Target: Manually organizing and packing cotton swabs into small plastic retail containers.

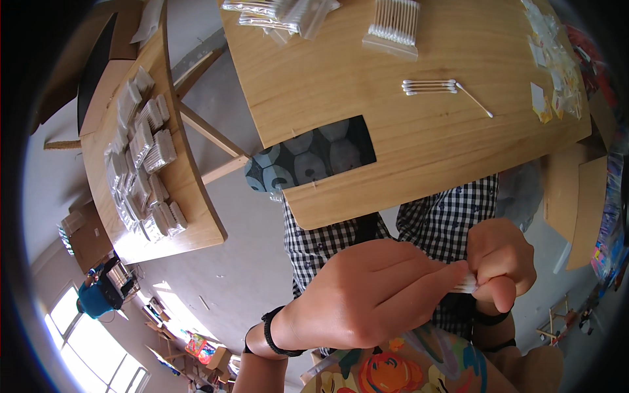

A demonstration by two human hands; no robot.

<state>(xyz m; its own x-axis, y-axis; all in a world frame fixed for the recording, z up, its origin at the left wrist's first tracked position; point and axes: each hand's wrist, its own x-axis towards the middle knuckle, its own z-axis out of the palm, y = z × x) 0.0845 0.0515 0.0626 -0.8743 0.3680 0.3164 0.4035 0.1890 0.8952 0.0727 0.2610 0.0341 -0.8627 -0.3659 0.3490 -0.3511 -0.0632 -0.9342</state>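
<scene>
Both hands raised together below the near edge of the wooden table [419, 150], over a checked shirt [445, 223]. Left hand [367, 295] curled, thumb and forefinger pinched on one end of a small clear packet [468, 283]. Right hand [498, 259] clenched around the packet's other end, thumb pressed against it. Packet mostly hidden between the fingers; contents not discernible. Black cord band on the left wrist, dark band on the right.

On the table, near its middle: a small bunch of cotton swabs [429, 86] lying side by side, one loose swab [475, 100] angled just beside them toward the right edge. At the far edge: an open tray of cotton swabs [393, 27] and a heap of clear bags [282, 16]. Along the right edge: a scatter of small packets [553, 72]. At the near left corner: a dark patterned tablet [308, 160], overhanging the edge.

On a second wooden table [190, 209] to the left: rows of filled swab packets [144, 170].
</scene>
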